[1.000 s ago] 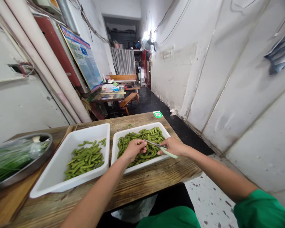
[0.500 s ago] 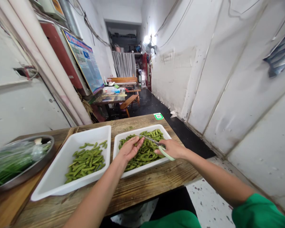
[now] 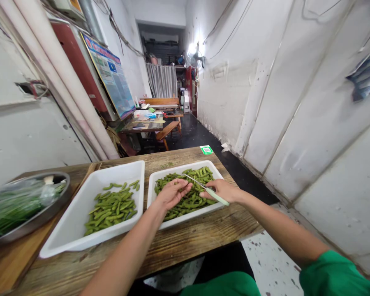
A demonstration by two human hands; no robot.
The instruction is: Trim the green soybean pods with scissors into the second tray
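Over the right-hand white tray (image 3: 151,193), full of green edamame pods (image 3: 200,174), both of my hands are at work. My right hand (image 3: 225,191) grips scissors (image 3: 217,196) with pale green handles, their blades pointing left and away from me. Close to the blades, my left hand (image 3: 172,194) has its fingertips pinched together; what they hold, if anything, is hidden among the fingers. A second white tray (image 3: 70,224) stands to the left, with a smaller heap of edamame pods (image 3: 114,209) toward its right side.
At the far left a metal bowl (image 3: 33,224) carries green stalks (image 3: 15,213) under clear plastic. A green QR-code card (image 3: 206,150) lies at the wooden table's (image 3: 160,250) far corner. Beyond are a cluttered table (image 3: 143,125), a bench (image 3: 169,130) and a wall fan (image 3: 197,61).
My left fingers have drawn closer together and moved slightly right, below the blades. The scissors have turned a little in my right hand. Both trays stay in place.
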